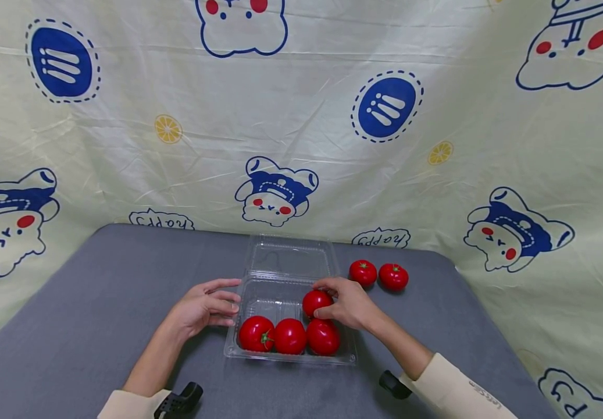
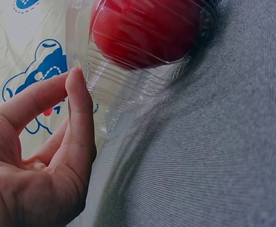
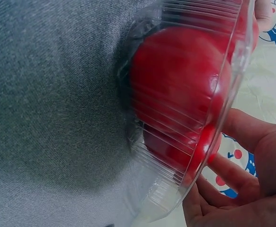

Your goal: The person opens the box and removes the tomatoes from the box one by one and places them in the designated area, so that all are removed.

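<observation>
- Head view: both forearms reach forward over the grey table (image 1: 97, 291), the left hand (image 1: 204, 307) lying at the left wall of the clear plastic clamshell box (image 1: 259, 302), the right hand (image 1: 348, 302) arched over its right half.
- Three tomatoes sit in a row along the near edge of the box: one on the left (image 1: 256, 333), one in the middle (image 1: 289, 336), one on the right (image 1: 323, 337). The open lid (image 1: 289, 256) lies flat behind the tray.
- Two loose tomatoes (image 1: 363, 272) (image 1: 393, 276) rest on the table just beyond the right hand, side by side; a cartoon-print cloth (image 1: 301, 116) hangs behind.
- Left fingers (image 2: 78, 94) are nearly straight and relaxed, tips touching the box's ribbed side, gripping nothing.
- Right fingers curl round a fourth tomato (image 1: 316, 302), held inside the box behind the right-hand one.
</observation>
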A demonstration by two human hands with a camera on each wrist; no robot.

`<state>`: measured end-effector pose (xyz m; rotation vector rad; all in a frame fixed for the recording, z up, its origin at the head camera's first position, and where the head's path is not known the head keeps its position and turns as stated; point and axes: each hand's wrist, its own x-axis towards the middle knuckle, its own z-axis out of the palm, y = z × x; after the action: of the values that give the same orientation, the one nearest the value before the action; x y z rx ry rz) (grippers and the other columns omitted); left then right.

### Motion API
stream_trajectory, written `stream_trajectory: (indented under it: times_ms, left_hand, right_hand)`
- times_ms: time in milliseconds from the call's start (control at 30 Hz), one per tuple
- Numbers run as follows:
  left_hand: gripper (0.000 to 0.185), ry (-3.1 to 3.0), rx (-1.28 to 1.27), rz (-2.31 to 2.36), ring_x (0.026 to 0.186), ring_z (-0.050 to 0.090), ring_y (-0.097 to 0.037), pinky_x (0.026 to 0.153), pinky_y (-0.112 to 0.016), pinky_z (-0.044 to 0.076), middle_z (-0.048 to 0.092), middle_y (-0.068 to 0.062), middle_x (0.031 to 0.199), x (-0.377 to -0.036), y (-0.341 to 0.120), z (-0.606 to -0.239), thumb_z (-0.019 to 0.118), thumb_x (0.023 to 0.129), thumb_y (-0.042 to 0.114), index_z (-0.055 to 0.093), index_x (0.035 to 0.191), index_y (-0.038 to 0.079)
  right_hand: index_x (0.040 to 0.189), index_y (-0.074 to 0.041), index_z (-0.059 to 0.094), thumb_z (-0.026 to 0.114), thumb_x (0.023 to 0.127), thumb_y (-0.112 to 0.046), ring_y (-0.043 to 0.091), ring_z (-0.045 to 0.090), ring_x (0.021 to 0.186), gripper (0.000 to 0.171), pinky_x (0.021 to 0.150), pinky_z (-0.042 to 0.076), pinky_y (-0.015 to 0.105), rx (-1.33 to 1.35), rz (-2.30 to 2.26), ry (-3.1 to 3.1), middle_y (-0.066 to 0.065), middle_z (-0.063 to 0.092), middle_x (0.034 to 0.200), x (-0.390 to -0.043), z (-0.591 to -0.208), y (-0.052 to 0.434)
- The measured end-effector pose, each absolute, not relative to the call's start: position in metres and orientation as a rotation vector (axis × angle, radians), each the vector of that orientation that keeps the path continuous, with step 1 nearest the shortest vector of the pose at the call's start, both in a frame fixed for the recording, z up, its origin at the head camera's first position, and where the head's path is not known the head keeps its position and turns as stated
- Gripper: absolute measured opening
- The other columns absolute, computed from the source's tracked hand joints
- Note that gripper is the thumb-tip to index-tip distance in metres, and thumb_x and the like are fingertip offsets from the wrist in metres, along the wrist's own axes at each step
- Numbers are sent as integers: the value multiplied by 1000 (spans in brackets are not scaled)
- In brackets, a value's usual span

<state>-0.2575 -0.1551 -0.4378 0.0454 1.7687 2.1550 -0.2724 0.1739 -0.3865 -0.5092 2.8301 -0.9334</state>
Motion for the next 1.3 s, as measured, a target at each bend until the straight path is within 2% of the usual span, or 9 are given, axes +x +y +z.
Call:
stream_trajectory:
  times_ms: [667,967,1300]
  left_hand:
    - [62,1765,47,2156,71,72,-16,69,-34,64,73,-8,102,-257,-155,-437,69,89,1,46,147,-2]
    - [62,1767,46,2160,71,73,-15,69,-34,64,73,-8,102,-258,-155,-437,68,89,1,46,147,-2]
    - [62,1768,49,2162,72,72,-15,69,-34,64,73,-8,102,-257,-154,-436,67,90,0,46,148,-2]
  right_hand:
    - [118,-11,73,85,76,-13,23,62,98,43,72,61,35,-458,-994,2858,7,69,110,-275,-392,170]
    - [118,-11,72,85,77,-14,24,61,100,43,74,61,36,-515,-954,2897,8,67,112,-273,-392,167]
    - [116,-12,73,85,78,-17,21,62,95,40,72,61,36,-505,-940,2937,8,68,108,-271,-394,161]
